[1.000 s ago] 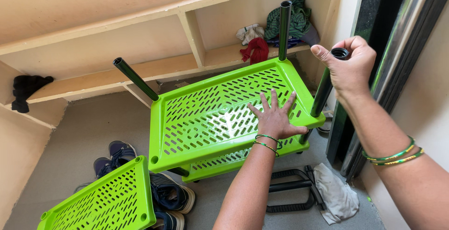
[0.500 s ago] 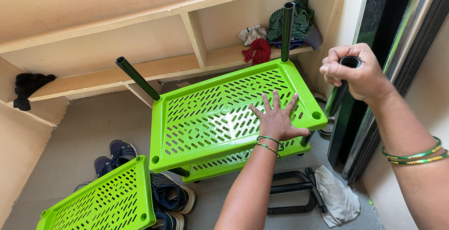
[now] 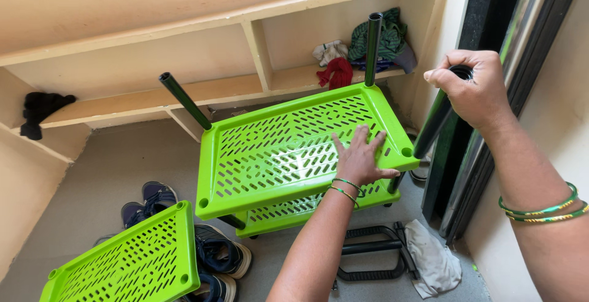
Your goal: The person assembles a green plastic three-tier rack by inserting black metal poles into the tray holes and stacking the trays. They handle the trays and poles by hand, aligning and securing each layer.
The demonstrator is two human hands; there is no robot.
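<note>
With two black tubes already standing in the green shelf tray (image 3: 288, 148), her left hand (image 3: 359, 158) lies flat-open on it while her right hand (image 3: 472, 90), fingers wrapped round a third black tube (image 3: 432, 127), holds it at the near-right corner socket; a spare tray (image 3: 123, 259) waits on the floor.

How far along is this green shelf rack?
Two green slotted tiers are stacked, and dark poles stand in the two far corners. The left hand presses flat on the top tier while the right hand grips a third pole beside the near right corner socket. The front left socket is empty; a spare tier lies beside shoes.
</note>
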